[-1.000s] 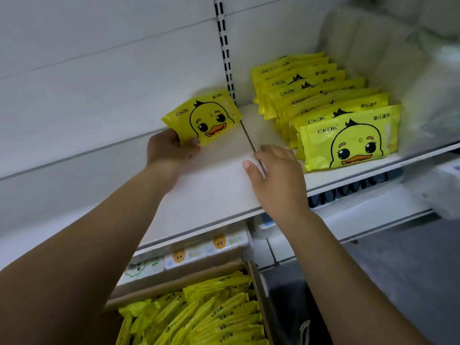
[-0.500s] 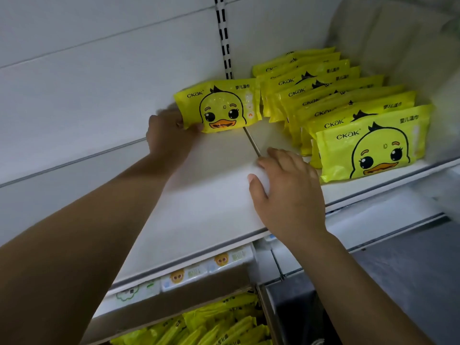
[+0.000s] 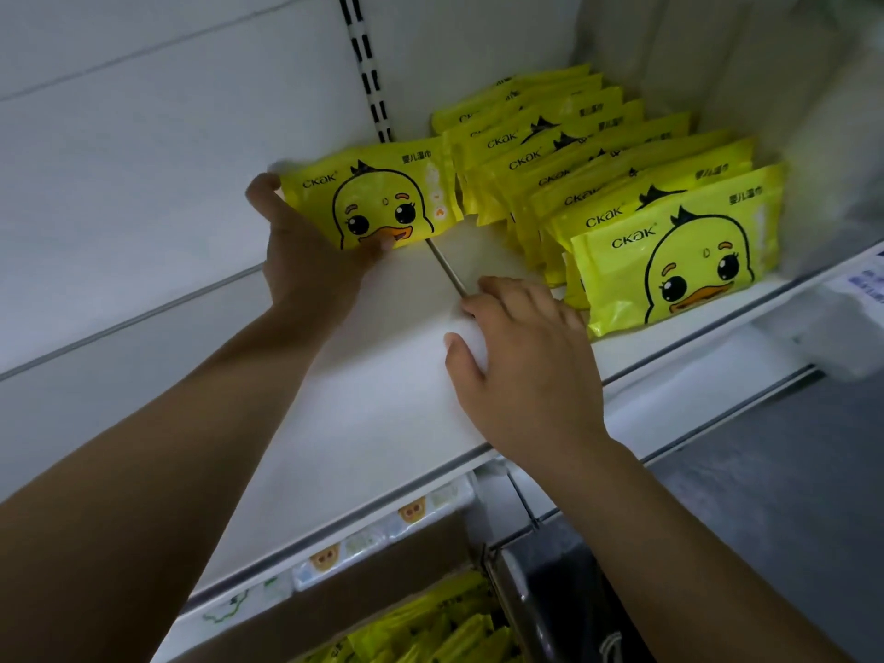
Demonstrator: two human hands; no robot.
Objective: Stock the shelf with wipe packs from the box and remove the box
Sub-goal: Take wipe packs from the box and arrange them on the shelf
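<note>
Whereas a second ago the new pack (image 3: 373, 198) was held tilted over the left half of the shelf (image 3: 363, 399), it now stands upright on its long edge at the back edge. It is close against the rear wall (image 3: 143, 136) and has shifted right, so that its right end sits just beside the rearmost packs of the existing row (image 3: 598, 174).

Judgement: this placement is all but complete. The pack starts a second row on the left half, and only release remains.

Shelf: white and flat, split front to back by a thin metal seam (image 3: 447, 270), with a slotted upright (image 3: 368, 74) on the wall above it.

Box (image 3: 397, 571): cardboard, below the shelf's front edge and only partly in view. Many yellow packs (image 3: 430, 629) stand inside it. Judgement: stocking is far from done, and removal of the box is not yet due.

Row: packs lean one behind another on the right half, from back edge to front edge, duck faces forward.

Left grip (image 3: 306, 260): fingers curl round the new pack's left end, and the thumb presses its lower front face.

Right grip (image 3: 521, 361): spread flat, palm down on the shelf just right of the seam and just beside the front pack (image 3: 679, 260). It holds nothing and its position is unchanged over the second.

Price strip (image 3: 335, 557): runs along the front edge and carries duck labels.

Room: grey floor (image 3: 765, 519) at lower right. The dark object beside the box is too indistinct to name.
</note>
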